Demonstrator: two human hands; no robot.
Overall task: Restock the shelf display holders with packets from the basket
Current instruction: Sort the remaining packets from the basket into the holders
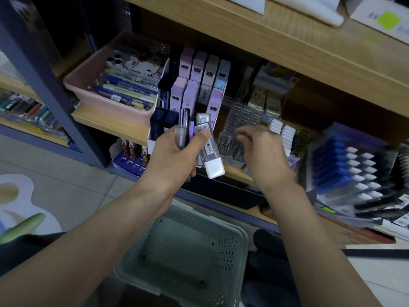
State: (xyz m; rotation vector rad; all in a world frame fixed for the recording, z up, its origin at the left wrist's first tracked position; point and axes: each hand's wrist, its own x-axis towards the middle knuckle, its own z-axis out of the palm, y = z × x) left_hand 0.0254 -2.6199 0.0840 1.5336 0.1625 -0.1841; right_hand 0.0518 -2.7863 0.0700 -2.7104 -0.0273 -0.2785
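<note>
The upper shelf board [265, 41] overhangs the display, its front edge running above the tallest packs and leaving only a low gap over them. The lower shelf board [106, 122] carries everything. A blue upright post [44, 85] closes off the left side.

The green perforated basket [241, 238] sits low, between the two forearms, with its rim near the lower shelf edge. On the shelf, a pink tray [88, 85] lies just beside the white tiered display holder [152, 142]. The holder's rows of upright packs step up towards the back. To its right stands a clear slotted holder [239, 120], close against the white one.

The left hand [174, 156] is raised in front of the white holder's lowest row. Its fingers are curled round a fanned bundle of packets [210, 151], and the thumb presses across the top one. The tips of the packets reach up against the holder's front edge.

The right hand [263, 149] hovers before the clear holder, apart from the left hand by a narrow gap. It is blurred, with its fingers loosely bent and nothing visible between them.
</note>
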